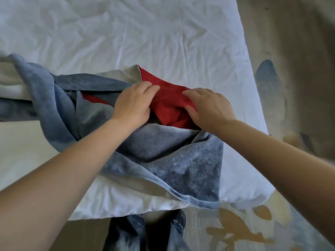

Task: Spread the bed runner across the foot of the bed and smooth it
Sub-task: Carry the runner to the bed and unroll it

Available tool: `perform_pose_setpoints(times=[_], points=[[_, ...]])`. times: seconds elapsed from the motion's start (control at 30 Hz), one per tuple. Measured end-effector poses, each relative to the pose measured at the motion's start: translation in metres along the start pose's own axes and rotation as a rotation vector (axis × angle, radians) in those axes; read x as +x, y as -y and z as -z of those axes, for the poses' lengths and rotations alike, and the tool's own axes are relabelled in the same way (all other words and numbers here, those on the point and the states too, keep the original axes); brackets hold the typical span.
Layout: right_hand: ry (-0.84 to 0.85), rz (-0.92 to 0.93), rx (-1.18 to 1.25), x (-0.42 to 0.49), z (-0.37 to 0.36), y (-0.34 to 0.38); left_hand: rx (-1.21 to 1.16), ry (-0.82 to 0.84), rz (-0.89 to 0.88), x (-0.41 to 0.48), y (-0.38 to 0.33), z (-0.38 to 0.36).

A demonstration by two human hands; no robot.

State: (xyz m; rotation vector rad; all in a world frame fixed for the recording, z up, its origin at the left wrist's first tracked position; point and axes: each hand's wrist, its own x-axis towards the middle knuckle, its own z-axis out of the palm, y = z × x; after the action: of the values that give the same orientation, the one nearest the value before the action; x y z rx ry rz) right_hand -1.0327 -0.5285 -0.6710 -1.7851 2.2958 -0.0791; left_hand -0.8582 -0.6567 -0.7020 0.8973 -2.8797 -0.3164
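The bed runner [163,160] is a blue-grey velvety cloth with a pale lining and a red section [168,104]. It lies bunched and twisted across the foot of the bed [126,37], trailing off to the left. My left hand [133,104] grips the folds at the left edge of the red section, fingers curled into the cloth. My right hand [208,107] lies on the right side of the red section, with the thumb tucked under a fold and the fingers curled over it.
The white sheet is wrinkled over the whole mattress. The bed's right edge [253,98] meets a patterned carpet [299,69] with blue and ochre patches. The foot edge [126,212] is just in front of my legs [145,232].
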Motion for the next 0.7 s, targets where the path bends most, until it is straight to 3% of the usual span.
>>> perform_pose_setpoints(times=[0.17, 0.3, 0.47, 0.7], points=[[0.026, -0.036, 0.003, 0.030, -0.021, 0.051, 0.098, 0.173, 0.049, 0.005, 0.056, -0.005], [0.106, -0.057, -0.062, 0.068, -0.039, 0.088, 0.123, 0.148, -0.032, 0.018, 0.092, -0.010], [0.240, -0.229, -0.094, 0.092, -0.063, 0.103, 0.158, 0.226, -0.039, 0.026, 0.139, -0.012], [0.207, -0.051, -0.153, 0.122, -0.065, 0.103, 0.126, 0.222, -0.214, 0.036, 0.180, -0.008]])
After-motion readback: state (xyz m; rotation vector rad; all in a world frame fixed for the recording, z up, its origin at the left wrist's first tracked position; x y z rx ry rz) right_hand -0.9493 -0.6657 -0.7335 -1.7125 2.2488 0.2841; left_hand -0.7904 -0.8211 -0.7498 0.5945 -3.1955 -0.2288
